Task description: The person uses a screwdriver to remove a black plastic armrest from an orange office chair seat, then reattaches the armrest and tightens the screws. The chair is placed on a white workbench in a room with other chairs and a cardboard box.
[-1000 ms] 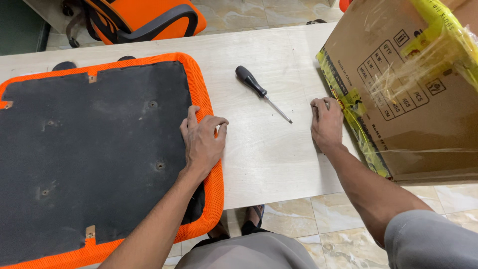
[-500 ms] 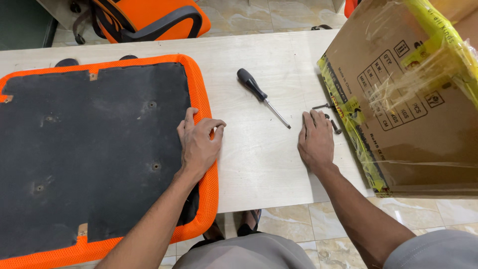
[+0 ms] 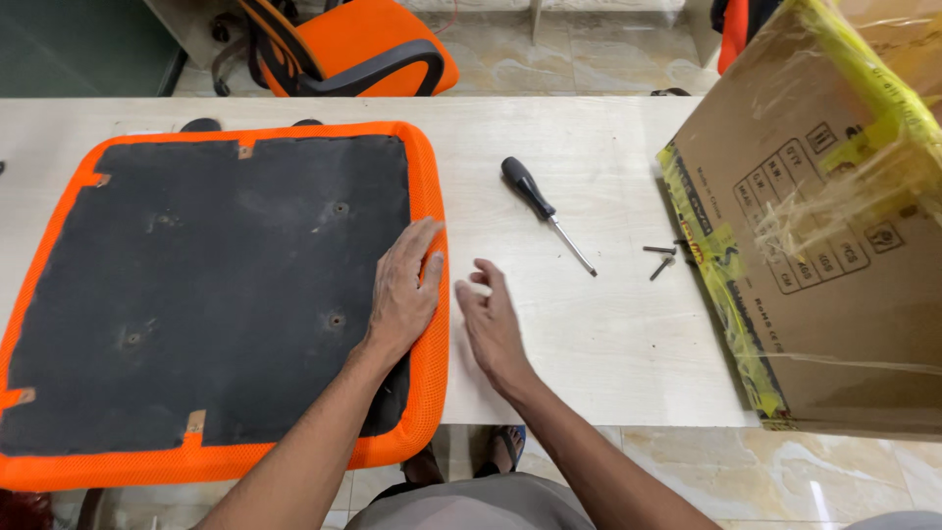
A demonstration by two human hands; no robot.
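Hands (image 3: 446, 299) beside one seat pad (image 3: 211, 294)

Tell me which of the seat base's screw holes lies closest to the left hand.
The hole in the black underside of the seat base, just left of the left hand. The other visible holes sit farther off, one toward the top edge, one far left.

Screwdriver (image 3: 538, 204) mid-table, 2 screws (image 3: 660, 258) nr cardboard box (image 3: 824, 245); orange chair (image 3: 363, 49) behind.

You see even, soft daylight; the pale table (image 3: 608, 344) reads bright. Glare streaks the box's plastic wrap (image 3: 854, 206) at 3 o'clock. Focus stays sharp; edges bow slightly.
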